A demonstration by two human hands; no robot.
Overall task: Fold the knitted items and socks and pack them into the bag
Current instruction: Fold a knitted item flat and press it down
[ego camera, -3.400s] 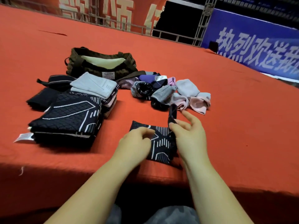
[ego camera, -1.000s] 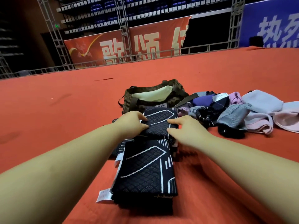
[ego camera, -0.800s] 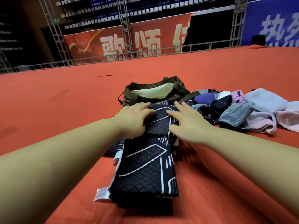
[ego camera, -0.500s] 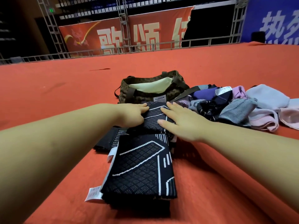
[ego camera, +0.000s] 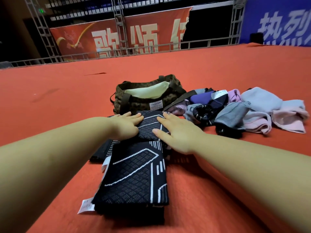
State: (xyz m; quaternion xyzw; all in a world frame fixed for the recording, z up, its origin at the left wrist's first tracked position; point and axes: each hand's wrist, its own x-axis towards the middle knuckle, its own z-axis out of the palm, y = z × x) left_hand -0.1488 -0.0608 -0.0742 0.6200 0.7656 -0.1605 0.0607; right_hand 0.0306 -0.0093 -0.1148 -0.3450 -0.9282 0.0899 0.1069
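Hands: your left hand [ego camera: 125,126] and right hand [ego camera: 176,132] both lie flat, palms down, fingers stretched out and nearly together, gripping nothing.
Under the hands: a small folded black knit [ego camera: 149,126] with white lines; your left palm presses its 9 o'clock side, your right palm its 3 o'clock side, and a strip of the cloth shows between them.
Near stack: a larger folded black patterned knit [ego camera: 134,175] lies at 6 o'clock from your hands, on top of more dark folded layers; the small folded piece sits just beyond its far edge, touching it.
Tags: one white paper tag [ego camera: 86,206] sticks out at the stack's 7 o'clock corner, and another white slip [ego camera: 105,163] shows along its left edge.
Side piece: a dark striped item [ego camera: 103,148] lies at 9 o'clock of the stack, partly hidden by your left forearm.
Bag: the brown patterned bag [ego camera: 134,102] stands at 12 o'clock, just beyond your fingertips, mouth open on a pale lining, a white label reading FASHION on its near side.
Socks: a loose pile of socks [ego camera: 235,110] in purple, grey, navy, pale blue and pink lies at 2 o'clock, just beside the bag.
Surface: everything rests on the red cloth table [ego camera: 58,98].
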